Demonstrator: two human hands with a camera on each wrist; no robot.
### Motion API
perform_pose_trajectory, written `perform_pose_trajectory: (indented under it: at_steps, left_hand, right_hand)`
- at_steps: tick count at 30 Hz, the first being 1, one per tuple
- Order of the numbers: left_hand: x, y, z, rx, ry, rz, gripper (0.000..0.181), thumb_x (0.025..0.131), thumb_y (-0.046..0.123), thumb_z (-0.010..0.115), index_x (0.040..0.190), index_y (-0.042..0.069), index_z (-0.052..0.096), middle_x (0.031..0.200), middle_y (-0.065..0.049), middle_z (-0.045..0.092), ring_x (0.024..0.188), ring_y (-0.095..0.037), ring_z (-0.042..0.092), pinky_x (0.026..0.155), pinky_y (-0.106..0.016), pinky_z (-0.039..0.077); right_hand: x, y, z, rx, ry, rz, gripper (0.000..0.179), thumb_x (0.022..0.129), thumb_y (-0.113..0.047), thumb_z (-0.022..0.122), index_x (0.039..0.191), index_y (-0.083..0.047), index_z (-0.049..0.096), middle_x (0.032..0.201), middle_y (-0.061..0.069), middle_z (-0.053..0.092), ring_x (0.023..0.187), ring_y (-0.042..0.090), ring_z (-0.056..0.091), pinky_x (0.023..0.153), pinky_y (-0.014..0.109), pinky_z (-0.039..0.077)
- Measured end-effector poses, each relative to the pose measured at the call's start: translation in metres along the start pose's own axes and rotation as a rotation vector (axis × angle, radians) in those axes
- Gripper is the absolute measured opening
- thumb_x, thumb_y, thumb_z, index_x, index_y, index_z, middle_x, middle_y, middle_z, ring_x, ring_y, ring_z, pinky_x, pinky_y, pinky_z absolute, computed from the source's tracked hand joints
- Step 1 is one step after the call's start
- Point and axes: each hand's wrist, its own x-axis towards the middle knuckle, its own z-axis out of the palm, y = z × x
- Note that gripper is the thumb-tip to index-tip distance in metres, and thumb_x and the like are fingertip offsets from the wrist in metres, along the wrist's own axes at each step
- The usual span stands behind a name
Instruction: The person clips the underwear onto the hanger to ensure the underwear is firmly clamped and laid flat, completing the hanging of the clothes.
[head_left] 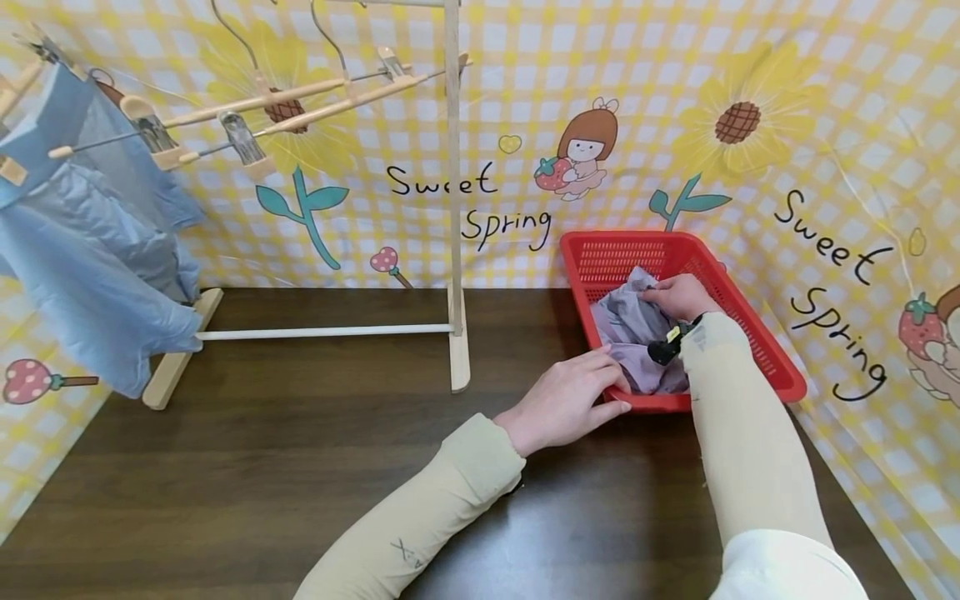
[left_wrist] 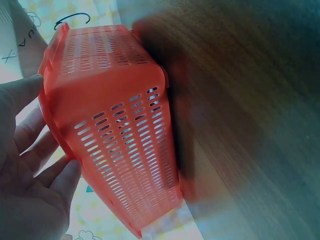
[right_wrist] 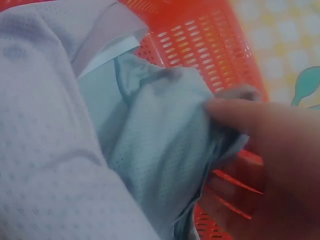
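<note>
A red plastic basket (head_left: 750, 333) with slotted walls stands on the table at the right, crumpled clothing inside it. My right hand (head_left: 682, 296) reaches into it and pinches a thin, perforated grey-blue garment (right_wrist: 160, 135) between thumb and fingers. Lavender dotted fabric (right_wrist: 55, 130) with a pale edge fills the left of the right wrist view. At the basket's near left corner, my left hand (head_left: 566, 400) grips the rim, the thumb along the front. The left wrist view shows that hand's fingers (left_wrist: 37, 150) along the rim, partly behind it.
To the left stands a wooden rack (head_left: 454, 208) with a white bottom bar (head_left: 322, 332). Wooden clip hangers (head_left: 330, 108) hang from it. Light blue clothing (head_left: 97, 250) hangs at its left end. A yellow checked cloth (head_left: 510, 83) backs the dark wooden table (head_left: 225, 467).
</note>
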Motion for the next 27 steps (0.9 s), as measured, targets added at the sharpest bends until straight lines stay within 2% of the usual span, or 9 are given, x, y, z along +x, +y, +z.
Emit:
perform_pose_trajectory:
  at_steps: [3, 6, 8, 10, 13, 16, 18, 22, 27]
  left_hand:
    - [0.0, 0.0, 0.0, -0.004, -0.004, -0.005, 0.018, 0.098, 0.034, 0.07, 0.108, 0.019, 0.073, 0.115, 0.005, 0.064, 0.141, -0.017, 0.042, 0.112, -0.02, 0.029]
    - [0.0, 0.0, -0.001, -0.008, -0.004, -0.01, 0.018, 0.098, 0.034, 0.07, 0.108, 0.019, 0.073, 0.114, 0.005, 0.064, 0.141, -0.017, 0.042, 0.111, -0.021, 0.03]
    - [0.0, 0.0, -0.002, -0.009, -0.005, -0.013, 0.018, 0.098, 0.034, 0.07, 0.108, 0.019, 0.073, 0.114, 0.005, 0.064, 0.141, -0.017, 0.042, 0.111, -0.021, 0.03]
    - [0.0, 0.001, -0.002, -0.01, -0.005, -0.014, 0.018, 0.098, 0.034, 0.07, 0.107, 0.019, 0.073, 0.113, 0.005, 0.064, 0.141, -0.017, 0.042, 0.111, -0.021, 0.031]
    - [0.0, 0.001, -0.001, -0.012, -0.007, -0.015, 0.018, 0.098, 0.034, 0.07, 0.107, 0.019, 0.072, 0.113, 0.005, 0.064, 0.141, -0.017, 0.042, 0.111, -0.021, 0.031]
    - [0.0, 0.001, -0.002, -0.016, -0.007, -0.016, 0.017, 0.098, 0.033, 0.07, 0.107, 0.019, 0.072, 0.113, 0.005, 0.064, 0.141, -0.017, 0.042, 0.111, -0.021, 0.03]
    - [0.0, 0.001, -0.002, -0.018, -0.007, -0.015, 0.017, 0.098, 0.033, 0.07, 0.107, 0.018, 0.072, 0.114, 0.005, 0.064, 0.141, -0.017, 0.043, 0.112, -0.021, 0.029]
    - [-0.001, 0.001, 0.0, -0.018, -0.001, -0.011, 0.017, 0.098, 0.032, 0.07, 0.107, 0.018, 0.072, 0.115, 0.004, 0.064, 0.141, -0.017, 0.043, 0.112, -0.021, 0.029]
    - [0.0, -0.001, 0.0, -0.016, 0.012, -0.002, 0.016, 0.098, 0.031, 0.07, 0.107, 0.018, 0.073, 0.114, 0.004, 0.064, 0.141, -0.017, 0.043, 0.112, -0.02, 0.029]
  right_hand:
    - [-0.002, -0.003, -0.006, 0.011, 0.056, -0.016, 0.052, 0.1, -0.036, 0.063, 0.056, -0.014, 0.048, 0.052, -0.003, 0.033, 0.051, 0.017, 0.038, 0.052, 0.03, 0.032]
    - [-0.004, -0.01, -0.014, 0.066, 0.136, -0.021, 0.055, 0.101, -0.04, 0.061, 0.056, -0.016, 0.042, 0.051, -0.004, 0.032, 0.048, 0.017, 0.036, 0.049, 0.03, 0.03]
    - [-0.003, -0.016, -0.019, 0.099, 0.196, -0.031, 0.053, 0.102, -0.042, 0.06, 0.059, -0.014, 0.044, 0.052, -0.004, 0.032, 0.05, 0.018, 0.037, 0.049, 0.032, 0.031]
    - [-0.006, -0.025, -0.025, 0.147, 0.242, -0.049, 0.049, 0.102, -0.043, 0.059, 0.067, -0.009, 0.053, 0.057, -0.004, 0.037, 0.058, 0.021, 0.041, 0.053, 0.034, 0.033]
    - [-0.011, -0.04, -0.033, 0.231, 0.273, -0.095, 0.045, 0.102, -0.043, 0.059, 0.077, -0.006, 0.056, 0.062, -0.004, 0.038, 0.065, 0.021, 0.042, 0.057, 0.034, 0.034]
    - [-0.016, -0.056, -0.04, 0.335, 0.293, -0.143, 0.041, 0.102, -0.04, 0.062, 0.075, -0.009, 0.055, 0.064, -0.007, 0.041, 0.064, 0.016, 0.043, 0.055, 0.031, 0.034]
    - [-0.018, -0.064, -0.045, 0.363, 0.311, -0.183, 0.039, 0.101, -0.038, 0.063, 0.074, -0.011, 0.056, 0.062, -0.009, 0.043, 0.061, 0.012, 0.043, 0.053, 0.028, 0.034]
    - [-0.024, -0.082, -0.056, 0.345, 0.366, -0.28, 0.037, 0.099, -0.033, 0.067, 0.072, -0.01, 0.062, 0.058, -0.012, 0.042, 0.057, 0.01, 0.037, 0.053, 0.026, 0.03]
    - [-0.038, -0.108, -0.07, 0.333, 0.43, -0.388, 0.039, 0.097, -0.029, 0.071, 0.066, -0.01, 0.057, 0.055, -0.011, 0.037, 0.055, 0.011, 0.032, 0.052, 0.026, 0.026]
